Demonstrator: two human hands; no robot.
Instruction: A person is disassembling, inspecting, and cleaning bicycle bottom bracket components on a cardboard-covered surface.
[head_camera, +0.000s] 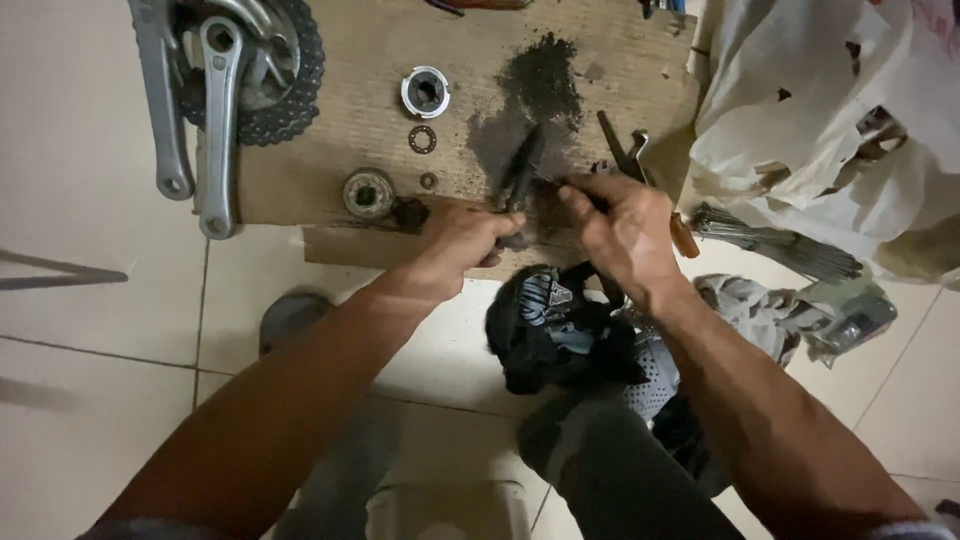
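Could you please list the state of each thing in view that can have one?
left hand: closed around a dark spindle
right hand: pinching a thin tool at the spindle
crank arms: detached, lying flat
bearing cup: loose, opening upward
cardboard: grease-stained
black rag: crumpled

There was only 1 view. The camera sat on the person's head and looked almost straight down. It was close to the left hand (462, 240) and right hand (622, 222), with the cardboard sheet (350, 60) at the top and the tiled floor (80, 120) around.
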